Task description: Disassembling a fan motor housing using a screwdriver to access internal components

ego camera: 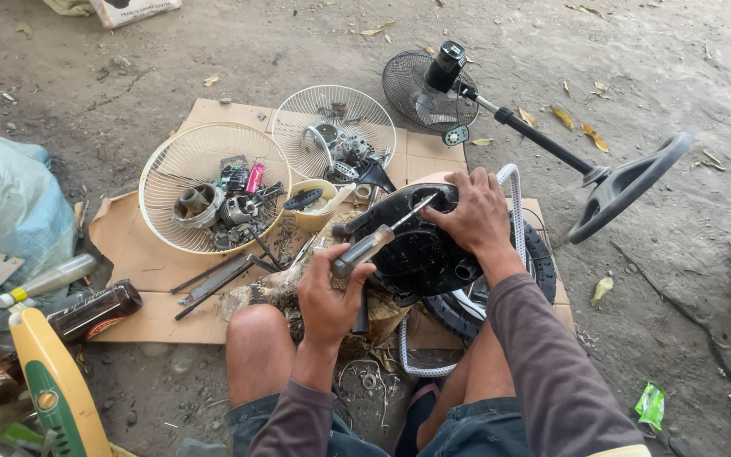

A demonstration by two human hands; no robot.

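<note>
A: The person is sitting on the ground with a black fan housing (pixel 420 254) propped between the knees, over the cardboard sheet (pixel 141 262). The left hand (pixel 332 292) is wrapping its grip tight around the handle of a screwdriver (pixel 378 239), fingers pressed together on it, and the shaft is angling up toward the upper rim of the housing.

B: And the right hand (pixel 474 216)?

A: Its grip is spreading over the top edge of the housing, fingers curling down on it and pinning it in place. Whether the tip is sitting in a screw head cannot be told; the fingers are hiding that spot.

B: Judging from this, doing the step well is meaning keeping the shaft in line with the fastener, pushing along its length while turning, so the tip is not slipping toward the right fingers beside it.

A: Agreed. The housing is resting on a tyre (pixel 467 309) and a white rope (pixel 513 203), so it looks likely to rock; the steadying hand is mattering.

B: Any place for loose parts?

A: 2 pale wire fan guards (pixel 213 199) are lying on the cardboard, already holding small metal parts, within easy reach. A standing fan (pixel 543 140) is lying well apart on the dirt.
</note>
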